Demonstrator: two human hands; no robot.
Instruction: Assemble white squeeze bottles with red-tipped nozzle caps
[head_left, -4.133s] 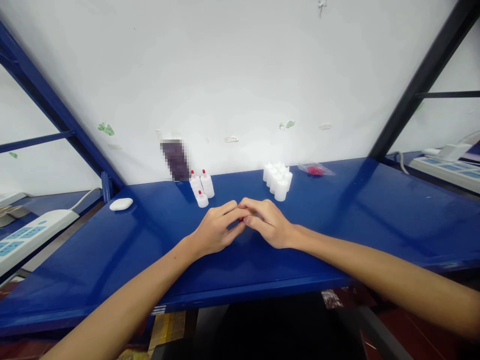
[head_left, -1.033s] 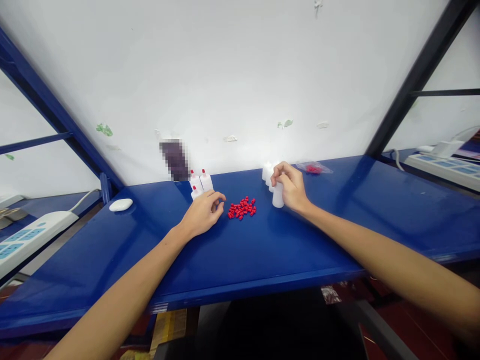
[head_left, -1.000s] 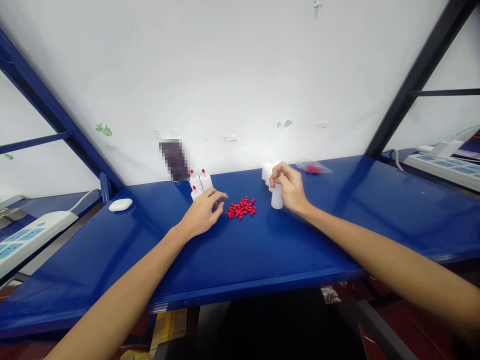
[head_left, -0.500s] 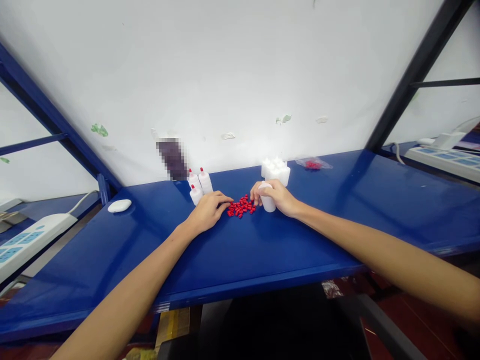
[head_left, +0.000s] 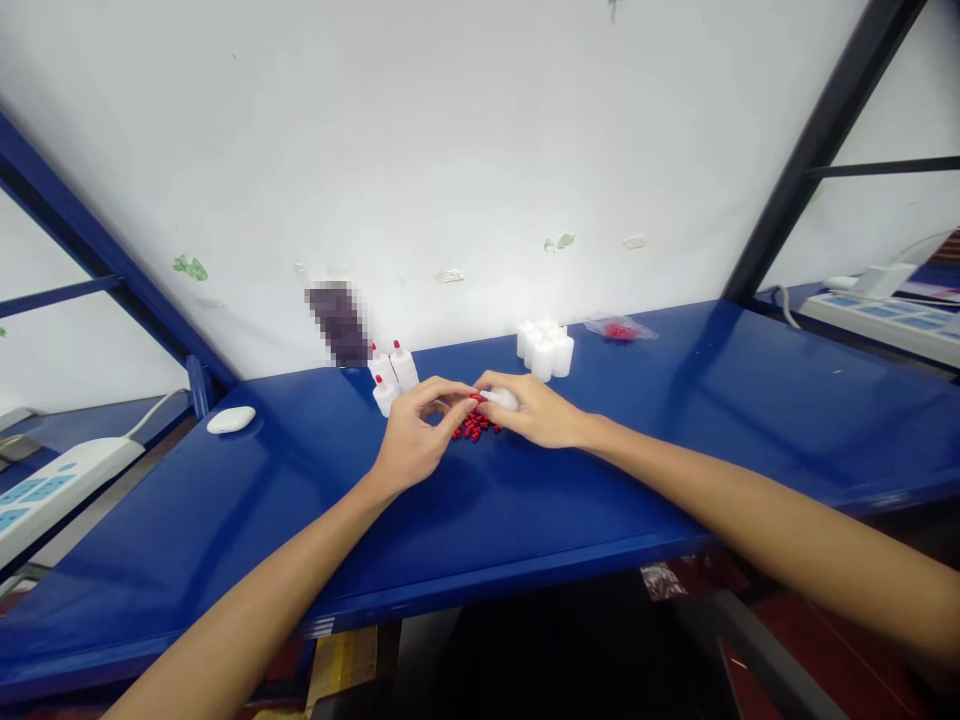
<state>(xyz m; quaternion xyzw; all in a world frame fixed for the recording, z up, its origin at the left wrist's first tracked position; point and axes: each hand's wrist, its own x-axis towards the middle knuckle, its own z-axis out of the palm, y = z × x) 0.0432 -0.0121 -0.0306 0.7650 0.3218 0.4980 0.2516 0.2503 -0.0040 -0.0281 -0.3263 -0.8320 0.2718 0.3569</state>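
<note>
Pinching, apparently, a red cap [head_left: 474,398] in a narrow left grip [head_left: 417,432], right at the tip of a white squeeze bottle [head_left: 502,398]. Tilting that bottle toward nine o'clock in a curled right grip [head_left: 541,412]. Judging three red-capped bottles [head_left: 406,372] at ten o'clock as done; counting as left an uncapped bottle cluster [head_left: 551,355] at two, plus loose red caps [head_left: 472,430] at six. Seeing, on a glossy blue surface [head_left: 525,510], a bag of red pieces [head_left: 621,330] past the cluster and a white rounded object [head_left: 231,420] at nine; facing a scuffed white wall [head_left: 450,150] at twelve.
</note>
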